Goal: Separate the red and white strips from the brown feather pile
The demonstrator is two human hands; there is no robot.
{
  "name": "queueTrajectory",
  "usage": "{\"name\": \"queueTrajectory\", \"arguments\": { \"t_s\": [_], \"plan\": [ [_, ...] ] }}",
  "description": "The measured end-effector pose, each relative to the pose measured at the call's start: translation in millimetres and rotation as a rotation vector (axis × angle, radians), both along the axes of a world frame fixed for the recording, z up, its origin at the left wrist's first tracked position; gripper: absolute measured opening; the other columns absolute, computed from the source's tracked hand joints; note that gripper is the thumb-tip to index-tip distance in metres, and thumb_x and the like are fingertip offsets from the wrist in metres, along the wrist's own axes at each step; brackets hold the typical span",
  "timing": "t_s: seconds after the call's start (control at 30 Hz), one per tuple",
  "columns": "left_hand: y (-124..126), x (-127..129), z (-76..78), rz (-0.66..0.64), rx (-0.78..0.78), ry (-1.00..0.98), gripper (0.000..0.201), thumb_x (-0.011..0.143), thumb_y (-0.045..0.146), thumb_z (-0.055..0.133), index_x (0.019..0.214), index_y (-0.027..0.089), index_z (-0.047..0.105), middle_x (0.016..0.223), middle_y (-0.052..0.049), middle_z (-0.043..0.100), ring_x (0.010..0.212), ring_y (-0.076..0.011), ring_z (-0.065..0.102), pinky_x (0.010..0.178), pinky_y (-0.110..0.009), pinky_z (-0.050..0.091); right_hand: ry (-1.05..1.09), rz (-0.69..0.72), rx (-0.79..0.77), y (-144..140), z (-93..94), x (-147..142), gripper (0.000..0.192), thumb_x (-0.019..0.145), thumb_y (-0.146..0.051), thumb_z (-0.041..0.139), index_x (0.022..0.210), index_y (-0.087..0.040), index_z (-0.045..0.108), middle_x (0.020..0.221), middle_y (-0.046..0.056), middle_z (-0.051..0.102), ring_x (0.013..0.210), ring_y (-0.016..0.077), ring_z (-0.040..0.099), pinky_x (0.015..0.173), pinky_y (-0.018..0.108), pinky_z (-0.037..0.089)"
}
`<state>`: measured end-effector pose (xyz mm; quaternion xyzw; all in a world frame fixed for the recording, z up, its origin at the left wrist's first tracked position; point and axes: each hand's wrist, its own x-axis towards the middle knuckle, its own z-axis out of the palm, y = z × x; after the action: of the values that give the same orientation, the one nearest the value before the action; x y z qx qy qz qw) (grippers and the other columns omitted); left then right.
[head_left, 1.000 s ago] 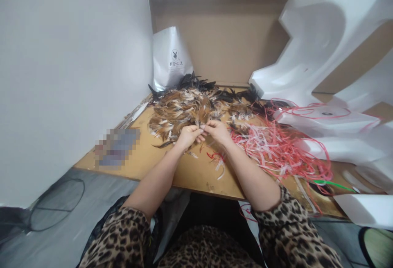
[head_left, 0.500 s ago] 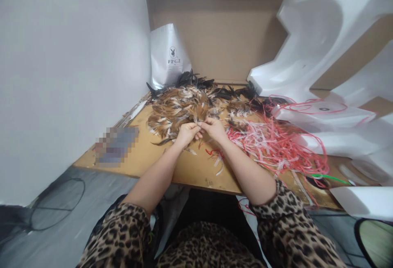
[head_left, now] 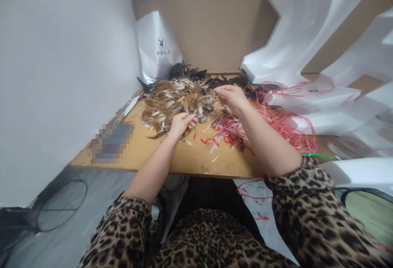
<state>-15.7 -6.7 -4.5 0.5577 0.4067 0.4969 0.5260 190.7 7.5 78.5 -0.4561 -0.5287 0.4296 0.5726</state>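
A heap of brown, black and white feathers (head_left: 172,98) lies on the wooden table (head_left: 196,163). My left hand (head_left: 180,123) rests at the heap's near edge, fingers closed on a small bunch of brown feathers. Farther back, my right hand (head_left: 231,96) is at the heap's right side and pinches a feather between thumb and fingers. A tangle of red and white plastic strips (head_left: 270,122) lies just right of my right hand.
A silver bag marked PPGZ (head_left: 156,46) stands at the back against a cardboard wall (head_left: 208,26). White foam packing pieces (head_left: 310,34) crowd the right side. A white wall (head_left: 61,67) closes the left. A blurred patch (head_left: 110,148) sits on the table's left.
My right hand has moved away from my left, up and to the right over the heap. The left hand stays at the heap's near edge. The camera has tilted down.
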Motion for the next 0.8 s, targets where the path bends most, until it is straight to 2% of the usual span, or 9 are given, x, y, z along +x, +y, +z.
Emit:
{"name": "queueTrajectory", "arguments": {
  "t_s": [0.1,0.17,0.27,0.37,0.43,0.6,0.8],
  "plan": [
    [0.2,0.4,0.2,-0.003,0.006,0.01,0.03,0.068,0.039,0.066,0.071,0.01,0.064,0.069,-0.008,0.068,0.046,-0.0052,0.051,0.043,-0.017,0.037,-0.252,0.007,0.011,-13.0,-7.4,17.9,0.026,0.06,-0.035,0.071,0.068,-0.012,0.065,0.056,0.001,0.059,0.046,0.0058,0.043,0.047,0.022,0.032],
    [0.2,0.8,0.1,-0.005,0.015,0.012,0.029,0.068,0.039,0.066,0.071,0.01,0.064,0.07,-0.008,0.068,0.046,-0.0052,0.052,0.043,-0.017,0.037,-0.432,0.081,0.012,-18.9,-16.7,26.2,0.022,0.06,-0.033,0.07,0.065,-0.013,0.066,0.05,-0.001,0.056,0.044,0.0059,0.041,0.048,0.023,0.032],
    [-0.5,1.4,-0.2,-0.012,0.018,0.004,0.029,0.068,0.038,0.066,0.071,0.01,0.063,0.072,-0.008,0.069,0.047,-0.0053,0.052,0.043,-0.017,0.038,-0.707,0.183,0.056,-19.2,-33.9,30.3,0.011,0.062,-0.027,0.067,0.061,-0.015,0.067,0.051,-0.001,0.059,0.047,0.0079,0.045,0.051,0.023,0.034],
    [-1.3,1.6,-0.5,-0.024,0.009,-0.011,0.029,0.068,0.038,0.067,0.073,0.009,0.063,0.075,-0.009,0.069,0.047,-0.0053,0.053,0.043,-0.017,0.038,-0.93,0.135,0.098,-12.6,-51.6,25.3,0.005,0.062,-0.019,0.064,0.062,-0.018,0.068,0.056,-0.002,0.063,0.051,0.0094,0.048,0.054,0.024,0.034],
    [-1.7,1.6,-0.6,-0.029,0.0,-0.015,0.029,0.067,0.038,0.067,0.073,0.009,0.063,0.076,-0.009,0.069,0.048,-0.0048,0.053,0.043,-0.016,0.037,-0.985,0.108,0.133,-7.7,-62.2,20.4,0.007,0.064,-0.017,0.062,0.062,-0.019,0.068,0.057,-0.002,0.064,0.052,0.0101,0.049,0.055,0.024,0.034],
    [-2.5,3.1,0.4,-0.036,-0.025,-0.02,0.03,0.067,0.037,0.067,0.075,0.009,0.064,0.079,-0.01,0.069,0.048,-0.0048,0.053,0.043,-0.016,0.038,-0.905,0.107,0.203,-0.2,-81.0,17.4,0.013,0.069,-0.017,0.056,0.07,-0.019,0.069,0.067,0.0,0.067,0.061,0.013,0.055,0.061,0.024,0.036],
    [-4.7,6.9,0.5,-0.078,-0.027,0.021,0.032,0.067,0.04,0.067,0.073,0.008,0.064,0.08,-0.011,0.069,0.048,-0.0049,0.053,0.044,-0.017,0.039,-0.96,0.158,0.26,-2.2,-81.4,24.4,0.015,0.068,-0.016,0.057,0.072,-0.019,0.07,0.077,0.002,0.069,0.072,0.0155,0.057,0.068,0.025,0.038]
  ]
}}
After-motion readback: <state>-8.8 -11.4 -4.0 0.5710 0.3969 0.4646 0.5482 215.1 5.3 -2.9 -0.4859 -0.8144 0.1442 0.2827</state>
